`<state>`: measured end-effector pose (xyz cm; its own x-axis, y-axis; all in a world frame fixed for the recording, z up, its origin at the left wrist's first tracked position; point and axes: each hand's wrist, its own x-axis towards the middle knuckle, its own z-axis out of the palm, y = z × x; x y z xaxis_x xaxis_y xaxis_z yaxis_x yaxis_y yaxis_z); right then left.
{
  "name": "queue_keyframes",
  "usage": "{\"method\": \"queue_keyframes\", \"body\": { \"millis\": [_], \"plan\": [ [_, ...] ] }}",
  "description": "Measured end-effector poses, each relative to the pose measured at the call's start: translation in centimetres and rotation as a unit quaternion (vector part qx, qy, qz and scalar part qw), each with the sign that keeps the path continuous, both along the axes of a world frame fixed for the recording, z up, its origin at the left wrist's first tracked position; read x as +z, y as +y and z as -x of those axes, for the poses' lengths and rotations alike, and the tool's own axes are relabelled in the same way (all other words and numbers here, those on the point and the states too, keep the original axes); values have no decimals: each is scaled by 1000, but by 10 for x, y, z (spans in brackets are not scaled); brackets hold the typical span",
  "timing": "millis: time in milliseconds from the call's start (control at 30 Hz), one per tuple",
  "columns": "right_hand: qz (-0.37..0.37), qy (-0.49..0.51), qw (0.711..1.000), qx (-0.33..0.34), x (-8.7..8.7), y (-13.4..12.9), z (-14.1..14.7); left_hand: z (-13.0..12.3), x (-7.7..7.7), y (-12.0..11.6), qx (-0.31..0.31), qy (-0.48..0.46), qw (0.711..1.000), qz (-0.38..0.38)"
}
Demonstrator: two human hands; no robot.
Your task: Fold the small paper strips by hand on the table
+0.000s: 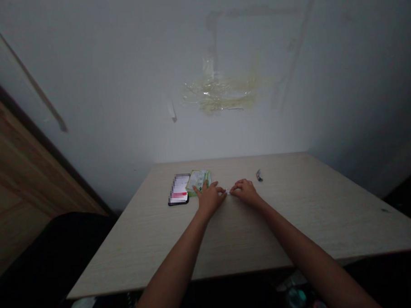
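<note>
A small white piece (228, 192) lies at the fingertips of both hands, above the pale wooden table (243, 243). My left hand (210, 195) pinches its left end between thumb and finger, while its other fingers spread toward a green and white packet (200, 179). On the piece's right end, the fingertips of my right hand (244, 191) are pressed together. The piece is too small to make out in detail. Left of the packet, a phone (180, 189) with a lit, partly blurred screen lies flat.
A small crumpled dark and red item (259, 175) lies behind my right hand. Behind the table rises a wall (221, 135) with peeling clear tape (219, 94). A dark shape (56, 251) stands at the left, and a bottle with a teal cap (296, 297) shows below the front edge.
</note>
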<state>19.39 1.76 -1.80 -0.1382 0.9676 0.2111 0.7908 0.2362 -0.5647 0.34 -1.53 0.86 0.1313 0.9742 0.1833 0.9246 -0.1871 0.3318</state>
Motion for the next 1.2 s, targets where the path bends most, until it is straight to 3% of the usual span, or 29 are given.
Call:
{"method": "queue_keyframes", "body": {
  "millis": [333,567,1033,1200],
  "plan": [
    [1,-4,1000,-14,4,-7,4,-6,3,0,-6,12,1000,-14],
    [28,-2,999,16,7,-2,-1,-1,8,4,-15,15,1000,24],
    [51,-12,998,20,6,4,-1,12,3,11,-16,-5,996,89],
    [45,-9,999,11,5,5,-2,12,4,6,-27,9,998,64]
  ]
}}
